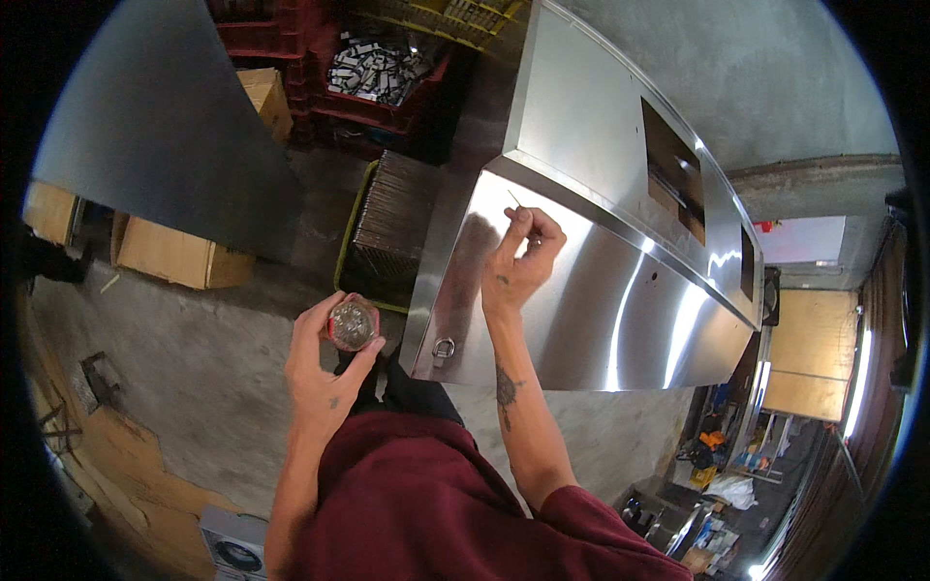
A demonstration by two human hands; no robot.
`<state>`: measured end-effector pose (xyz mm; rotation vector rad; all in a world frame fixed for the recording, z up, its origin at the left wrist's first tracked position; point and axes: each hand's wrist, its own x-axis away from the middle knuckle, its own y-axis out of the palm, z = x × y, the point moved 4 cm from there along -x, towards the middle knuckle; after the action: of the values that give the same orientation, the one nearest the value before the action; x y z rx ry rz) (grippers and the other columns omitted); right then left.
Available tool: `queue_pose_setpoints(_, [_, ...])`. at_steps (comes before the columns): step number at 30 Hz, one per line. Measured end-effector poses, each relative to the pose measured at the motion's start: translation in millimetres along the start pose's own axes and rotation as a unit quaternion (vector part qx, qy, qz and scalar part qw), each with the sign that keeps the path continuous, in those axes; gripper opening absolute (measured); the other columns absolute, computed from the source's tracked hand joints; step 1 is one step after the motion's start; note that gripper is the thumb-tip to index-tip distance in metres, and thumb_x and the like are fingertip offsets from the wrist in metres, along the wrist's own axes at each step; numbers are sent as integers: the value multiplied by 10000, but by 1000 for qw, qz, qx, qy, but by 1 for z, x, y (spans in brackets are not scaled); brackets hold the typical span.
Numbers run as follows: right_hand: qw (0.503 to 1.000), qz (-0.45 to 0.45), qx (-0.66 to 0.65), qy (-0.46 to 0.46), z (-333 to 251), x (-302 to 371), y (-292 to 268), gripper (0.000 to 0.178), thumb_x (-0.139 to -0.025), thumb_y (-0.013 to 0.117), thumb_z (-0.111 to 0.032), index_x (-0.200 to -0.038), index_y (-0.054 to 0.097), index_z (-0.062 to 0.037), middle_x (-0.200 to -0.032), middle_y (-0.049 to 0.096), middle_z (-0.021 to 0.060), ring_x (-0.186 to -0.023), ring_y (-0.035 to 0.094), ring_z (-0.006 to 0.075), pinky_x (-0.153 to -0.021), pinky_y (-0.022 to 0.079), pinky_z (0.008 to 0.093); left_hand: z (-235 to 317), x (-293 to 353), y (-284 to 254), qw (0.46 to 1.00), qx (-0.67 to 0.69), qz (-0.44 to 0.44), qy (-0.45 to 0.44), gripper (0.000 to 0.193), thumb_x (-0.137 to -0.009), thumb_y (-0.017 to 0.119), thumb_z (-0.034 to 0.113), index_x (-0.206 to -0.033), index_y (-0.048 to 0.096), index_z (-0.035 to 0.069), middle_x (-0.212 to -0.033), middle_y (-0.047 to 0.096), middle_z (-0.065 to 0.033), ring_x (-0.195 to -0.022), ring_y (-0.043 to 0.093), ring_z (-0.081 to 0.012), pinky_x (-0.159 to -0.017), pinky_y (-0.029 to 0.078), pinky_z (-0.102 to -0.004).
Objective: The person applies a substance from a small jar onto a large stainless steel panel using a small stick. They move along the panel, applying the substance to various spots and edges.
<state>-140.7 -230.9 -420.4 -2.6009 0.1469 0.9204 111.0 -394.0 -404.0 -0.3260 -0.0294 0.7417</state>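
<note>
1 rnd jar (352,324) clasped w/ L hand (318,376); thin stick (513,198) pinched w/ R hand (524,257).

toward eight o'clock from the view's centre, our left hand (325,380) grips a round, see-through container (353,324). just past the centre, toward one, our right hand (524,257) pinches a thin stick (513,198) over a shiny metal housing (581,290). we also see a red crate (360,112) of small parts (381,73) at eleven, a cardboard box (167,254) at nine and a white bag (733,492) at four.
</note>
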Motion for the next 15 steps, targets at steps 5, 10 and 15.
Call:
queue_pose_setpoints(5, [998,24,17,-49,19,-3,24,174,-1179,651,-122,-1206,596,40,-1154,708,162,-1018,785,226,-882,620,357,-17,7,-3,999,-1,-16,-27,677,-885,960,53,-1491,661,3,-1366,718,-162,-1236,710,-281,-1066,568,-403])
queue_pose_setpoints(10, [998,23,25,-54,28,0,32,142,-1144,690,-76,-1215,605,14,-1179,702,199,-995,729,277,-813,621,382,-20,5,-1,999,-14,-15,-27,680,-879,967,57,-1488,668,5,-1362,724,-163,-1211,713,-284,-1060,569,-406])
queue_pose_setpoints(15, [998,35,6,-52,30,1,36,133,-1143,691,-74,-1208,601,0,-1161,710,199,-992,729,280,-818,615,384,-19,3,0,999,-25,-15,-24,692,-872,976,73,-1490,673,10,-1367,730,-166,-1215,716,-287,-1059,571,-410])
